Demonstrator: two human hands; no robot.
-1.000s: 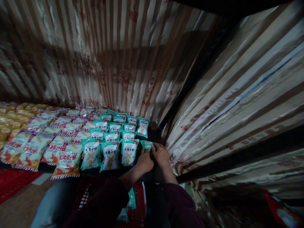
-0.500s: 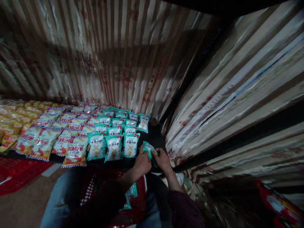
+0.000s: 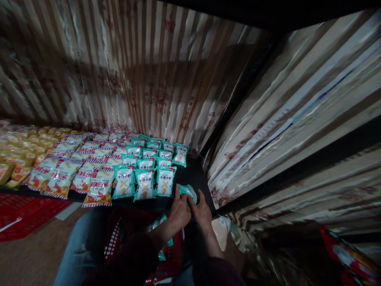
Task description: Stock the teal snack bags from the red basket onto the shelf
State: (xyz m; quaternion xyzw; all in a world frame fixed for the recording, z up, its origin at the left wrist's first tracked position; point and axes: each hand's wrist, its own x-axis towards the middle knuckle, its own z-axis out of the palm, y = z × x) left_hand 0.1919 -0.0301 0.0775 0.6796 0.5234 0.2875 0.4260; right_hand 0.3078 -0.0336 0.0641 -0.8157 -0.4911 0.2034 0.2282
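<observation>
Between my two hands is a teal and white snack bag (image 3: 188, 192), low over the right end of the black shelf (image 3: 195, 174). My left hand (image 3: 179, 210) grips its left and near side, index finger stretched along the edge. On the bag's right side my right hand (image 3: 201, 208) closes with fingers and thumb. Rows of matching teal bags (image 3: 164, 182) stand on the shelf just left of my hands. Farther left are several striped-edge bags with red lettering (image 3: 101, 185).
Yellow packages (image 3: 22, 174) fill the shelf's far left. A red basket (image 3: 111, 242) with teal bags (image 3: 162, 254) is below, between the legs. Another red basket (image 3: 24, 218) sits at lower left. Corrugated sheeting (image 3: 166, 79) rises behind and right. Red packaging (image 3: 351, 254) shows at lower right.
The bag in my hands has gone from tilted up to lying lower and flatter. The view has shifted slightly, and more of the bags in the basket shows.
</observation>
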